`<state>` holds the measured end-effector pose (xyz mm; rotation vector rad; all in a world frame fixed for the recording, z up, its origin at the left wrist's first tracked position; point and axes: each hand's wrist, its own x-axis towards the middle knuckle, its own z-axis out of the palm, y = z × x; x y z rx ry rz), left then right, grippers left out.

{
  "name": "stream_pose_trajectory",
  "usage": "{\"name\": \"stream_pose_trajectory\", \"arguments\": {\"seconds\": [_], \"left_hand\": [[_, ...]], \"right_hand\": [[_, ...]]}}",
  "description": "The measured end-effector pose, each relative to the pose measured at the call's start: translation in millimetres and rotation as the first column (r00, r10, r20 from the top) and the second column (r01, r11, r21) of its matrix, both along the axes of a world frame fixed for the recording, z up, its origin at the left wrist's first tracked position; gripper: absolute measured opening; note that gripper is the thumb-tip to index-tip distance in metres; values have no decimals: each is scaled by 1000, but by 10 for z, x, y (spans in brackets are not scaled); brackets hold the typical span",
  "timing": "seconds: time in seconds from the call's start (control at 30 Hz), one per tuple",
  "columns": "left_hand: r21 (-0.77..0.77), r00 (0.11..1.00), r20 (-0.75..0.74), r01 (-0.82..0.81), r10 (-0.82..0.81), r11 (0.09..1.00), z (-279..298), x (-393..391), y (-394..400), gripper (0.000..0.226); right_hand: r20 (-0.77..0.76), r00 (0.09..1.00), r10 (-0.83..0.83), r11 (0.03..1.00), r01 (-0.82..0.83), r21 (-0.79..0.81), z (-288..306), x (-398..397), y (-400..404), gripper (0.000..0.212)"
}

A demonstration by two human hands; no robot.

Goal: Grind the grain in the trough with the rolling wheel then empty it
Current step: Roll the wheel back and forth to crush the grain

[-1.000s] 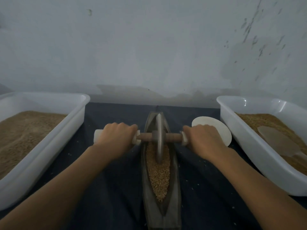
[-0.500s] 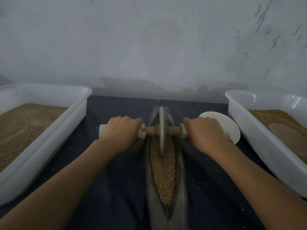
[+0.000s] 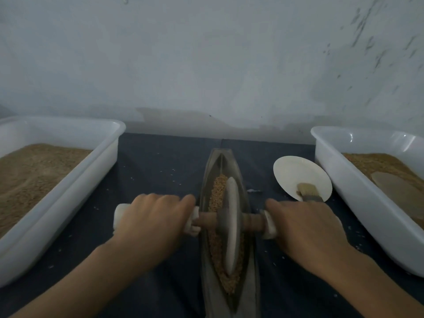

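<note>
Head view. The left hand [image 3: 151, 220] is curled over the left handle [image 3: 120, 214] of the rolling wheel [image 3: 230, 226], gripping it; only the white-wrapped end of that handle shows past the knuckles. The right hand [image 3: 305, 228] is wrapped in the same way around the right handle [image 3: 268, 224]. Between the two hands the wooden axle [image 3: 206, 221] runs level across the trough [image 3: 229, 161], and the wheel stands upright on edge inside it.

The trough is a long, boat-shaped vessel lying lengthwise between the forearms, its far tip beyond the hands. Grain [image 3: 216, 189] fills the channel on both the far and near sides of the wheel.

Just beyond the right hand lies a white plate [image 3: 296, 173] with a brush [image 3: 307, 191] resting on it. Outboard of the left hand stands a white tub [image 3: 107, 152] holding brown grain; outboard of the right hand stands a second white tub [image 3: 332, 166], also filled. All items rest on a dark cloth [image 3: 160, 161] with scattered kernels.
</note>
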<state>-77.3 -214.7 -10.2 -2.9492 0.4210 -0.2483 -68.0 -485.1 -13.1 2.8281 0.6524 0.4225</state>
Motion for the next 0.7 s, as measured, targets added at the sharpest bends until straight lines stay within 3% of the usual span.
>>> {"name": "stream_pose_trajectory", "arguments": {"seconds": [0.13,0.3,0.4,0.57,0.63,0.7], "left_hand": [[-30,992,114,-45,49,999,-62,382,-39,32],[-51,982,174,-60,68,997,-53,821,-37,30],[-57,991,128,-30,37,998,-70,628,-12,32],[-100,994,-107,9,-20,995,-1,-28,49,34],[-73,995,-95,32,-39,997,10,-133,46,33],[-58,997,-65,27,-31,998,7,-84,27,31]], "right_hand": [[-28,998,-56,996,58,65,39,414,155,32],[79,995,-67,997,65,28,85,817,254,29],[33,999,-37,999,36,23,108,624,227,29],[-141,990,2,1000,-2,-1,113,-66,82,27],[-139,990,11,1000,-13,-8,146,-165,75,33],[-177,984,-33,999,30,-15,170,-120,109,24]]}}
